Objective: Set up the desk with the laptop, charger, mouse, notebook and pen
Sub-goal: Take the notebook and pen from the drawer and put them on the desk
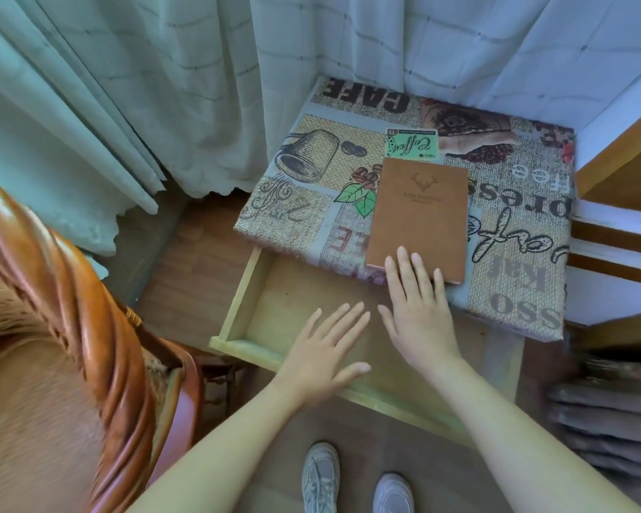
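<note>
Curtains back the desk (515, 253). Notebook (420, 220) lies lengthwise ahead; my flat right hand (419, 312) touches it, left hand (322, 353) spread empty over the drawer (237, 312).

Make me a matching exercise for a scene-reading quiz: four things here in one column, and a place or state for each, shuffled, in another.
1. brown deer-embossed notebook
2. pale wooden drawer
3. left hand
4. right hand

A. pulled open
B. lying on the coffee-print cloth
C. fingertips at the notebook's near edge
D. flat, fingers spread, over the drawer

Pairs: 1-B, 2-A, 3-D, 4-C
</note>
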Demonstrator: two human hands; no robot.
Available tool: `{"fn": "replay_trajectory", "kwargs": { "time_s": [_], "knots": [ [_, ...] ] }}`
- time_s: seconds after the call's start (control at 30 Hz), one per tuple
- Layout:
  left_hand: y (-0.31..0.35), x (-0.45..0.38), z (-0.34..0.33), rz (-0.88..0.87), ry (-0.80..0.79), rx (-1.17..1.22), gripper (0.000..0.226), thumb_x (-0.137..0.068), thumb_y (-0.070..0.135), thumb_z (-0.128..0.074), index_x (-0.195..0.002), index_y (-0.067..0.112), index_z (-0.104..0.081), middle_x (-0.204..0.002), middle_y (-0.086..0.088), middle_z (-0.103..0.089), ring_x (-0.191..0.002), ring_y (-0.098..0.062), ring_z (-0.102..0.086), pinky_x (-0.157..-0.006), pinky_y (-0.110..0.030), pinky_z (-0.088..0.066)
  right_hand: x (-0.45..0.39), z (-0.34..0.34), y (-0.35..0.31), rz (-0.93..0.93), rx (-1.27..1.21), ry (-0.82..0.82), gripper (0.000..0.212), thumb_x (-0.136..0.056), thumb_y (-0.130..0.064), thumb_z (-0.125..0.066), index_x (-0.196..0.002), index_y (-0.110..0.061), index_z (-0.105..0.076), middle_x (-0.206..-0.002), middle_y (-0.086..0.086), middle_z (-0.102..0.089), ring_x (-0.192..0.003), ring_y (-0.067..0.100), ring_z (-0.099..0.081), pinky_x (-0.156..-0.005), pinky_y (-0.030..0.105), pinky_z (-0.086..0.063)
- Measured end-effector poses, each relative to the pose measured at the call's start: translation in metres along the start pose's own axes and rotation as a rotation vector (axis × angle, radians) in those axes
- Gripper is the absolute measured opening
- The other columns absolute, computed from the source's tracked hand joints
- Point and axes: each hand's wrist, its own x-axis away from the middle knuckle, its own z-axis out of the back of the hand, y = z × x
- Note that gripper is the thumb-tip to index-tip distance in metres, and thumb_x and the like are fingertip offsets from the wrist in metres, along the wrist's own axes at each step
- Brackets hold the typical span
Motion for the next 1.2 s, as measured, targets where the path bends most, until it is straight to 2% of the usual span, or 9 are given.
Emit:
{"fn": "replay_trajectory", "kwargs": {
  "time_s": [0.13, 0.23, 0.37, 0.53, 0.7, 0.8, 0.97, 1.07, 1.2],
  "knots": [
    [-0.007, 0.024, -0.016, -0.148, -0.162, -0.044, 0.087, -0.086, 0.077, -0.025, -0.154, 0.023, -0.012, -0.16, 0.005, -0.018, -0.147, -0.012, -0.014, -0.115, -0.038, -0.007, 0.001, -0.001, -0.006, -0.038, 0.002, 0.01, 0.077, -0.089, -0.036, -0.054, -0.149, -0.006, -0.016, -0.157, 0.015, -0.014, -0.144, 0.032, -0.016, -0.113, 0.054, -0.02],
    [-0.007, 0.023, -0.019, -0.147, -0.203, -0.099, 0.094, -0.081, 0.081, -0.022, -0.151, 0.02, -0.024, -0.155, 0.003, -0.032, -0.142, -0.012, -0.029, -0.113, -0.037, -0.017, 0.002, -0.001, -0.01, -0.056, 0.004, 0.014, 0.076, -0.089, -0.037, -0.053, -0.148, -0.005, -0.017, -0.157, 0.015, -0.014, -0.144, 0.032, -0.015, -0.113, 0.054, -0.019],
    [-0.009, 0.019, -0.021, -0.216, -0.205, -0.169, 0.084, -0.084, 0.074, -0.025, -0.142, 0.016, -0.045, -0.144, 0.002, -0.05, -0.134, -0.013, -0.044, -0.11, -0.037, -0.024, 0.002, -0.003, -0.012, -0.062, -0.007, 0.025, 0.077, -0.088, -0.035, -0.055, -0.148, -0.005, -0.018, -0.157, 0.016, -0.015, -0.144, 0.033, -0.014, -0.113, 0.054, -0.018],
    [-0.003, 0.02, -0.025, -0.396, -0.018, -0.338, 0.058, -0.094, 0.06, -0.033, -0.116, 0.017, -0.065, -0.135, -0.005, -0.059, -0.13, -0.022, -0.05, -0.11, -0.044, -0.026, 0.002, -0.005, -0.013, -0.071, -0.016, 0.04, 0.075, -0.09, -0.036, -0.053, -0.148, -0.005, -0.018, -0.157, 0.016, -0.015, -0.144, 0.033, -0.014, -0.113, 0.054, -0.017],
    [0.005, 0.029, -0.034, -0.436, 0.143, -0.472, 0.044, -0.103, 0.044, -0.035, -0.095, 0.016, -0.068, -0.13, -0.013, -0.062, -0.127, -0.034, -0.051, -0.109, -0.057, -0.028, 0.004, -0.009, -0.015, -0.097, -0.036, 0.064, 0.065, -0.094, -0.04, -0.034, -0.148, -0.007, -0.017, -0.157, 0.015, -0.014, -0.144, 0.032, -0.013, -0.114, 0.054, -0.018],
    [0.007, 0.031, -0.034, -0.443, 0.225, -0.489, 0.038, -0.103, 0.038, -0.038, -0.087, 0.018, -0.067, -0.121, -0.009, -0.068, -0.123, -0.032, -0.056, -0.107, -0.063, -0.026, 0.004, -0.011, -0.015, -0.095, -0.045, 0.064, 0.067, -0.093, -0.042, -0.032, -0.149, -0.008, -0.016, -0.158, 0.014, -0.012, -0.145, 0.031, -0.012, -0.115, 0.052, -0.016],
    [0.008, 0.018, -0.012, -0.418, 0.35, -0.445, 0.036, -0.102, 0.038, -0.041, -0.083, 0.02, -0.066, -0.117, -0.004, -0.069, -0.125, -0.026, -0.055, -0.106, -0.064, -0.027, 0.006, -0.012, -0.011, -0.079, -0.062, 0.069, 0.064, -0.096, -0.042, -0.029, -0.149, -0.008, -0.016, -0.158, 0.012, -0.012, -0.145, 0.029, -0.01, -0.115, 0.052, -0.017],
    [0.005, 0.009, -0.006, -0.472, 0.343, -0.45, 0.035, -0.103, 0.038, -0.04, -0.087, 0.02, -0.066, -0.126, -0.004, -0.065, -0.129, -0.027, -0.051, -0.106, -0.064, -0.028, 0.007, -0.012, -0.009, -0.078, -0.079, 0.073, 0.062, -0.096, -0.041, -0.028, -0.149, -0.009, -0.019, -0.158, 0.011, -0.014, -0.145, 0.028, -0.012, -0.114, 0.051, -0.019],
    [0.005, 0.0, -0.008, -0.464, 0.375, -0.499, 0.034, -0.101, 0.035, -0.043, -0.125, 0.02, -0.06, -0.142, -0.002, -0.052, -0.139, -0.023, -0.037, -0.102, -0.062, -0.031, 0.006, -0.012, -0.008, -0.069, -0.074, 0.07, 0.061, -0.097, -0.041, -0.026, -0.149, -0.009, -0.019, -0.158, 0.011, -0.014, -0.145, 0.027, -0.012, -0.114, 0.05, -0.019]
  ]
}}
